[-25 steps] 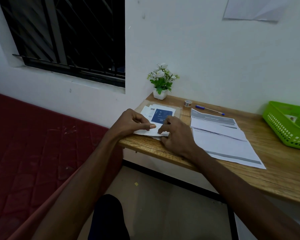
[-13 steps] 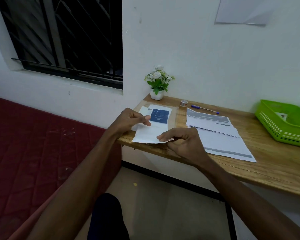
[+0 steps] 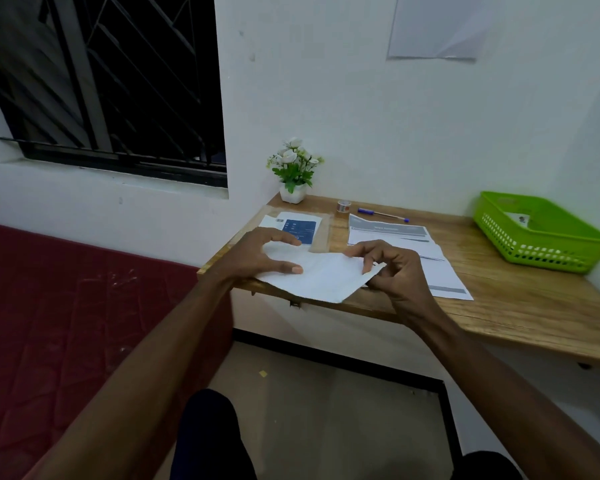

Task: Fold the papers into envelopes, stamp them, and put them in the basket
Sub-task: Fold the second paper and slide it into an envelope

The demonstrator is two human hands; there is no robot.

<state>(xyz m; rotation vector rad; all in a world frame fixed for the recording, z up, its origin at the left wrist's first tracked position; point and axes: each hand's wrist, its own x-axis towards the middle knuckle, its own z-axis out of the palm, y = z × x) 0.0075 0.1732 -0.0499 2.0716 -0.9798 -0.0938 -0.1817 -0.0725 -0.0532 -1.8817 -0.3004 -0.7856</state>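
Both hands grasp one folded white paper (image 3: 321, 275) at the desk's (image 3: 520, 306) front-left edge; left hand (image 3: 253, 252) pinches its left side, right hand (image 3: 392, 268) its right corner. Paper's near corner overhangs the edge. Green basket (image 3: 548, 251) far right, contents indistinct. Printed sheets (image 3: 444, 282) partly hidden behind right hand.

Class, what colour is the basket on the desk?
Bright green basket, seen best in the head view.
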